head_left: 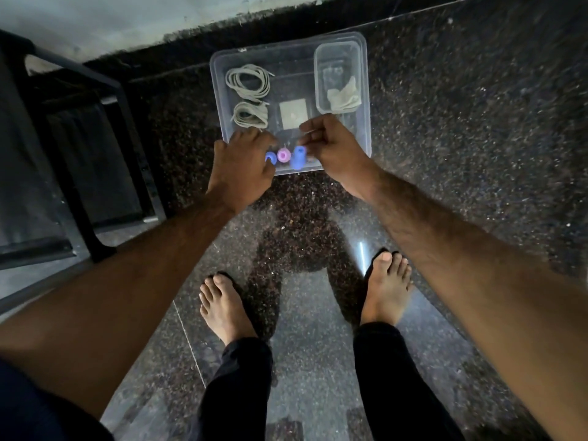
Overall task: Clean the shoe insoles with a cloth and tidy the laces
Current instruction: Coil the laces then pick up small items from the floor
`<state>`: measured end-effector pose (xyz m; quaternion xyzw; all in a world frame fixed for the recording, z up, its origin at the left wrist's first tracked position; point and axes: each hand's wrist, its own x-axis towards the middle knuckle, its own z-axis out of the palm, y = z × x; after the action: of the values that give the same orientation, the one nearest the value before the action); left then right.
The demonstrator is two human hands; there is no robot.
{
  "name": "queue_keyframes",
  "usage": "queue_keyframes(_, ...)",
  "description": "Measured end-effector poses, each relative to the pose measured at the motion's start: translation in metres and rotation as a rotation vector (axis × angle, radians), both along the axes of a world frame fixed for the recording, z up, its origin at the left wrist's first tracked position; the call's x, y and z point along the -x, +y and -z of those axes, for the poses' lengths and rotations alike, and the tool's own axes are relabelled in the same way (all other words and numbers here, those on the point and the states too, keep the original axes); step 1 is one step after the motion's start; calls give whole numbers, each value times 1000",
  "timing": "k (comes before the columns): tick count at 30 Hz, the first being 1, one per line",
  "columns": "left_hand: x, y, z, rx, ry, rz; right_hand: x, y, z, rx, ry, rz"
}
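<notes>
Head view, looking down at a dark speckled stone floor (445, 138). A clear plastic tray (367, 90) lies on the floor near the foot of a pale wall (95, 14). Both hands reach to the tray's near edge. The left hand (241, 167) is curled over the near left corner with its fingers bent down at the rim; whether it grips the rim or only rests on it cannot be told. The right hand (331, 148) is loosely clenched above the near right part of the tray, fingers folded inward; no object is visible in it, and contact with the tray cannot be told.

Contents of the tray: two coiled bundles of pale laces lie along the left side, the larger bundle (248, 81) farther from the person, the smaller bundle (251, 115) nearer, just beyond the left hand. A pale square pad (293, 113) lies near the centre. A smaller clear container (318, 74) stands in the far right corner and holds a crumpled pale cloth (345, 95). Between the two hands, at the near edge, are three small items: a blue ring (270, 158), a pink ring (282, 155) and a blue cylinder (299, 157); blur hides their detail.

A dark metal frame (105, 128) stands on the left. Two bare feet, the left foot (222, 307) and the right foot (386, 288), stand on the floor below the tray.
</notes>
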<state>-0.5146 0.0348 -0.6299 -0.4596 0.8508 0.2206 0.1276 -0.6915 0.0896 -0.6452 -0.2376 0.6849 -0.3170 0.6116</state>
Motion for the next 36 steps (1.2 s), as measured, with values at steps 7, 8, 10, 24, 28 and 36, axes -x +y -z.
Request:
queue_keyframes(7, 6, 8, 11, 40, 70, -51, -8, -10, 11, -12, 218, 36)
queue_keyframes(8, 7, 9, 13, 38, 92, -60, -8, -10, 10, 2, 254, 14)
queue_keyframes(10, 6, 10, 17, 21, 149, -97, -10, -11, 5, 34, 340, -75)
queue_keyframes(24, -8, -3, 31, -30, 214, -203, -30, -41, 16, 139, 777, -855)
queue_keyframes(28, -9, -6, 30, -75, 319, -222, -34, -45, 20, 121, 793, -843)
queue_keyframes(36, -20, -6, 31, -37, 353, -212, -33, -42, 25, 135, 737, -814)
